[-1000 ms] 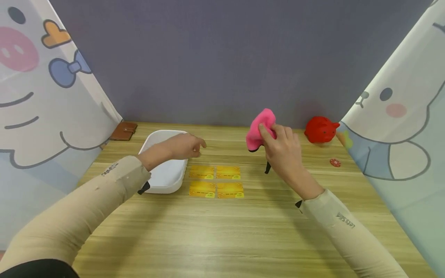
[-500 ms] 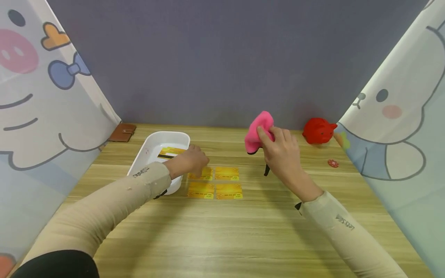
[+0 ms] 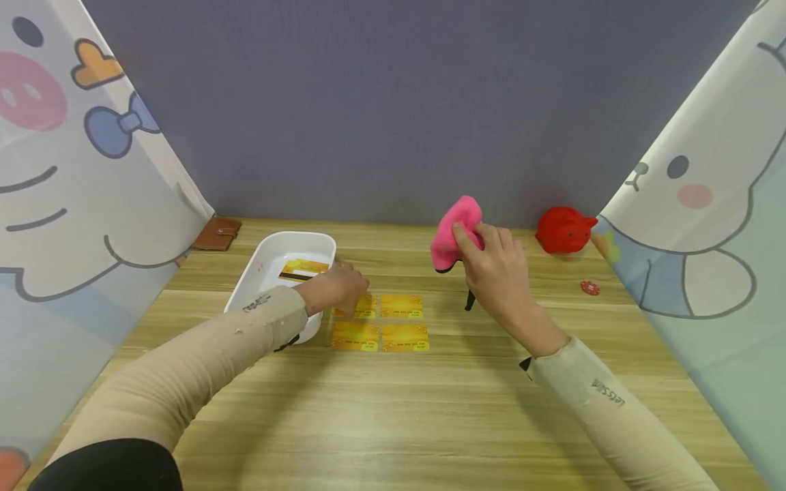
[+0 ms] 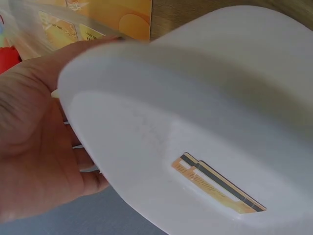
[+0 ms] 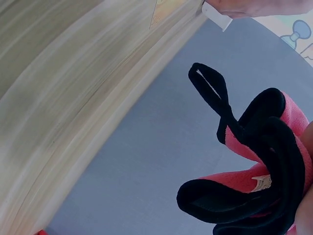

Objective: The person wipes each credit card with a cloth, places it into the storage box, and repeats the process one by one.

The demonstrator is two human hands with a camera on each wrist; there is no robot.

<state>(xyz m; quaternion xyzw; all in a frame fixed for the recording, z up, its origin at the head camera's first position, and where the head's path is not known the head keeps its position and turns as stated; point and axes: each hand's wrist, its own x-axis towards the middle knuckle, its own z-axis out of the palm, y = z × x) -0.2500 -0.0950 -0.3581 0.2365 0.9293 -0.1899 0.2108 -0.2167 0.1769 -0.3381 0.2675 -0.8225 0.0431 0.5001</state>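
My right hand pinches a bunched pink cloth above the table; its black edging and black loop hang down in the right wrist view. My left hand reaches down just outside the right wall of a white tray, over the back-left yellow card. Its fingertips are hidden, so I cannot tell whether they hold that card. Other yellow cards lie flat beside it in two rows. Inside the tray, overlapping yellow cards show their black stripes.
At the back left lies a brown wallet. A red piggy bank stands at the back right, with a red chip in front of it. A grey wall panel rises behind the table.
My left hand has moved from above the tray, right and down to the back-left card, bringing the cards in the tray into view. My right hand keeps its grip on the cloth, almost still.
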